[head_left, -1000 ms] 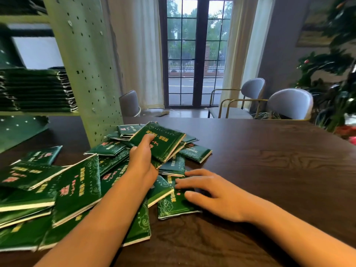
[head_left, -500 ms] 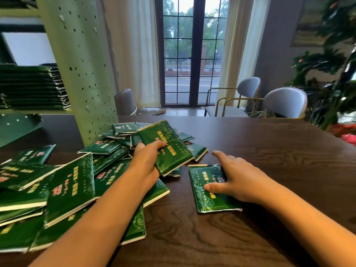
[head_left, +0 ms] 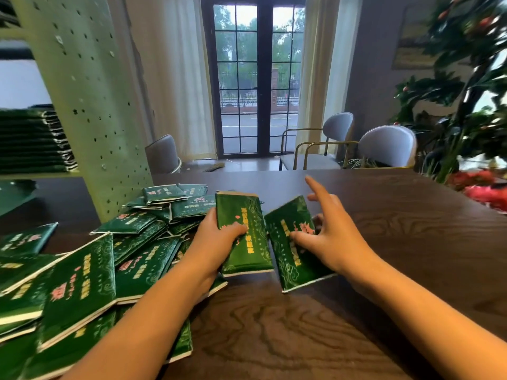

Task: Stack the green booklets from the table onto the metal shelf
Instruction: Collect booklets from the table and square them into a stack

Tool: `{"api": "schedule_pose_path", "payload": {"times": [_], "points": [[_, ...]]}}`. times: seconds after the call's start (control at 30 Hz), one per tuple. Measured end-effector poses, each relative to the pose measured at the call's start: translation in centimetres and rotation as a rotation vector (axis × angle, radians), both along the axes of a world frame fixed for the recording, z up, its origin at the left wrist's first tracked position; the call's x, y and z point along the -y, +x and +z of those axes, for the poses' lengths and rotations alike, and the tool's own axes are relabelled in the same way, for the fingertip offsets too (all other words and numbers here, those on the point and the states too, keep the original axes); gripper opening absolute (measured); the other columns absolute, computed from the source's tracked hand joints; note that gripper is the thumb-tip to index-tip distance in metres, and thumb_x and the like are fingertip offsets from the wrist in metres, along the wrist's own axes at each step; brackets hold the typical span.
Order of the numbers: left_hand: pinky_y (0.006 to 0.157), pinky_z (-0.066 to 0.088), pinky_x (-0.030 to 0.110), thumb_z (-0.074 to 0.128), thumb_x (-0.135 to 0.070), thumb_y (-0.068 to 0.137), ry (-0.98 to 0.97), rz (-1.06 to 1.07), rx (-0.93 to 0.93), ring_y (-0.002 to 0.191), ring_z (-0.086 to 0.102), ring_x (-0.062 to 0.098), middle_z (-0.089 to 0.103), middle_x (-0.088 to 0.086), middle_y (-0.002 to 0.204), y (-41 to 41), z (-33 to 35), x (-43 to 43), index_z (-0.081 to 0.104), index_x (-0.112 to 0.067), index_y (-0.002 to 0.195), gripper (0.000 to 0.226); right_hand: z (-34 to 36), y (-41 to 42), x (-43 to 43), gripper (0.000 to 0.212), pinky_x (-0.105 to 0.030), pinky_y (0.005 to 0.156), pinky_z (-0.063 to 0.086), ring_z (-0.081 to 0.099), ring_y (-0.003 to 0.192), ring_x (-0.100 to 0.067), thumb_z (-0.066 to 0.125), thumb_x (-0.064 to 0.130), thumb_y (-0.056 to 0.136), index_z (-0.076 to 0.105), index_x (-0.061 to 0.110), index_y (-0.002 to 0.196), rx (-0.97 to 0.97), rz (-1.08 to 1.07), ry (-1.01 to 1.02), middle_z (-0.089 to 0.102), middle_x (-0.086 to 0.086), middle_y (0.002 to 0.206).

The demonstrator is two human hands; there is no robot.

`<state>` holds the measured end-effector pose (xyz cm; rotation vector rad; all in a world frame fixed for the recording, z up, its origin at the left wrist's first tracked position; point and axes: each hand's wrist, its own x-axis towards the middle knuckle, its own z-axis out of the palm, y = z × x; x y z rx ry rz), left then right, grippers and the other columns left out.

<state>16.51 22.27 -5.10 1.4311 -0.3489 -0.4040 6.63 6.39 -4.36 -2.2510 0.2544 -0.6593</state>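
Note:
Several green booklets (head_left: 82,272) lie scattered over the left half of the dark wooden table (head_left: 384,270). My left hand (head_left: 216,237) is shut on a small bundle of green booklets (head_left: 244,234), held just above the table. Beside it, my right hand (head_left: 326,237) grips a single green booklet (head_left: 288,245) tilted up off the table, thumb on its cover, index finger pointing away. On the metal shelf (head_left: 38,175) at the far left rests a neat stack of green booklets (head_left: 33,141).
A pale green perforated shelf upright (head_left: 82,105) stands on the table behind the pile. Grey chairs (head_left: 384,146) line the far side. A leafy plant (head_left: 466,91) with red flowers (head_left: 488,187) crowds the right edge.
My right hand slid one booklet out to the right, then lifted it toward the bundle. My left hand brought its bundle down and to the right, turning it upright.

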Motion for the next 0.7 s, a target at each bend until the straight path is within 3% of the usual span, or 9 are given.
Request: {"api": "schedule_pose_path", "payload": {"times": [0.07,0.1,0.2,0.3,0.37,0.5,0.6,0.7], "points": [[0.059,0.057,0.029,0.057,0.004,0.089,0.039,-0.037,0.066,0.074,0.069,0.019,0.069,0.010,0.095,-0.4,-0.3,0.3,0.055,-0.018,0.103,0.026,0.1,-0.3,-0.2,0.084,-0.038,0.082,0.054,0.059,0.090,-0.016,0.070,0.010,0.082,0.023,0.037,0.146,0.103,0.008,0.101,0.046,0.006,0.122],[0.066,0.058,0.033,0.057,0.004,0.089,0.049,-0.056,0.095,0.079,0.069,0.021,0.069,0.011,0.098,-0.8,-0.3,0.5,0.054,-0.019,0.105,0.027,0.1,-0.4,-0.5,0.078,-0.040,0.083,0.054,0.061,0.091,-0.015,0.068,0.009,0.084,0.026,0.037,0.145,0.132,0.023,0.133,0.050,0.008,0.117],[0.082,0.057,0.043,0.058,0.000,0.090,0.082,-0.089,0.185,0.091,0.068,0.024,0.068,0.011,0.104,-1.6,-0.3,0.9,0.051,-0.021,0.107,0.028,0.1,-0.5,-1.4,0.065,-0.025,0.077,0.055,0.062,0.091,-0.006,0.063,0.009,0.088,0.034,0.035,0.140,0.190,0.082,0.199,0.055,0.009,0.111],[0.078,0.057,0.036,0.054,-0.009,0.095,0.101,-0.080,0.245,0.088,0.068,0.018,0.067,0.008,0.102,-2.0,-0.1,1.2,0.049,-0.021,0.108,0.018,0.0,-0.5,-1.9,0.056,-0.014,0.067,0.053,0.061,0.076,0.004,0.061,0.014,0.089,0.036,0.034,0.136,0.200,0.122,0.306,0.053,0.008,0.105],[0.081,0.056,0.037,0.048,-0.019,0.099,0.104,-0.067,0.256,0.092,0.066,0.020,0.065,0.010,0.103,-2.2,0.1,1.4,0.048,-0.021,0.107,0.009,-0.1,-0.2,-2.3,0.050,-0.019,0.063,0.054,0.062,0.071,-0.002,0.056,0.019,0.092,0.036,0.032,0.136,0.174,0.172,0.420,0.054,0.004,0.105],[0.069,0.054,0.018,0.045,-0.032,0.098,0.062,-0.108,0.177,0.089,0.062,0.011,0.060,0.006,0.111,-2.6,0.2,1.4,0.043,-0.018,0.119,0.025,-0.5,0.6,-2.6,0.044,-0.022,0.057,0.050,0.061,0.067,-0.014,0.042,0.019,0.097,0.035,0.019,0.140,0.179,0.256,0.714,0.059,-0.009,0.110],[0.079,0.057,0.033,0.057,-0.020,0.094,0.083,-0.072,0.168,0.094,0.066,0.021,0.064,0.013,0.112,-2.0,-0.2,1.3,0.047,-0.013,0.118,0.027,-0.5,0.7,-2.4,0.041,-0.021,0.060,0.053,0.066,0.069,-0.013,0.040,0.021,0.096,0.036,0.021,0.137,0.161,0.311,0.750,0.061,-0.006,0.116],[0.074,0.057,0.038,0.057,-0.005,0.092,0.017,0.050,0.065,0.084,0.068,0.025,0.068,0.015,0.103,-0.6,-0.3,1.2,0.055,-0.011,0.108,0.017,-0.8,0.8,-2.0,0.032,-0.023,0.065,0.054,0.067,0.077,-0.013,0.037,0.020,0.098,0.042,0.023,0.130,0.185,0.310,0.649,0.060,-0.006,0.119]]}}
